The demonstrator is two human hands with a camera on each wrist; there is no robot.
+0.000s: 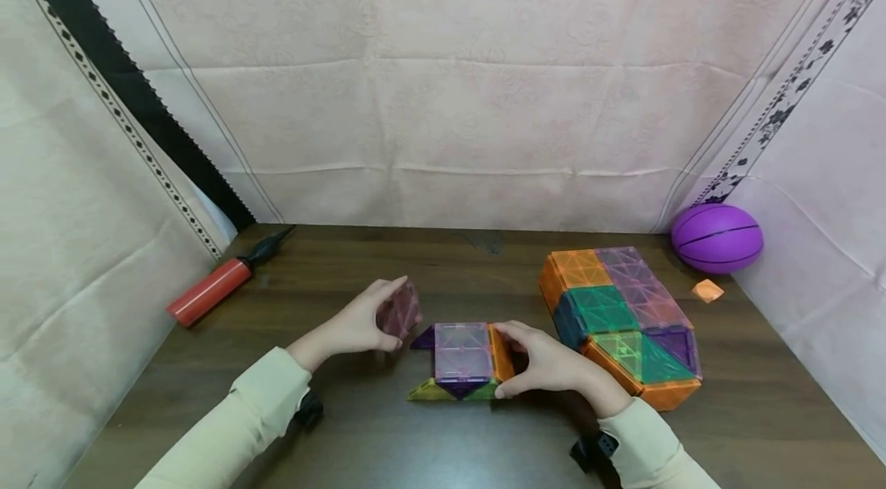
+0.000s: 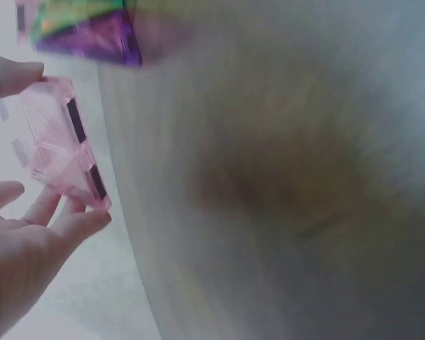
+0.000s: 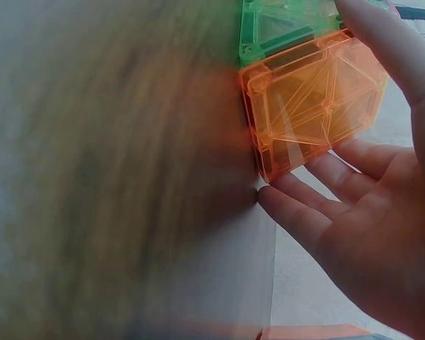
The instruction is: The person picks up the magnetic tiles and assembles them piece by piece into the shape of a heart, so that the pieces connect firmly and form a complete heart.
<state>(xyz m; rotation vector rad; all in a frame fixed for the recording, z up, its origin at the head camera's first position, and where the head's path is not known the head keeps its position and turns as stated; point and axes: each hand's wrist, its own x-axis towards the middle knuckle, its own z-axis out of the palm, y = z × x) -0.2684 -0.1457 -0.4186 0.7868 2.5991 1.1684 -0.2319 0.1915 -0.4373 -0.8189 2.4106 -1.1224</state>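
Note:
My left hand [image 1: 349, 329] holds a translucent pink magnetic tile [image 1: 401, 311] by its edges, just left of a small magnetic-tile structure [image 1: 462, 350]. In the left wrist view the pink tile [image 2: 60, 142] sits between thumb and fingertips, off the table. The structure has a pale purple top, green and purple triangles along its near side, and a purple triangle jutting out at its far left. At its right end my right hand [image 1: 557, 366] grips it, thumb near and fingers far, around an orange tile [image 3: 315, 103].
A larger block of coloured magnetic tiles [image 1: 616, 312] stands right of my right hand. Behind it are a purple ball [image 1: 717, 237] and a small orange piece [image 1: 707, 291]. A red pump [image 1: 211, 291] with a dark tip lies at the left. Pale cloth [image 1: 450, 120] walls the table.

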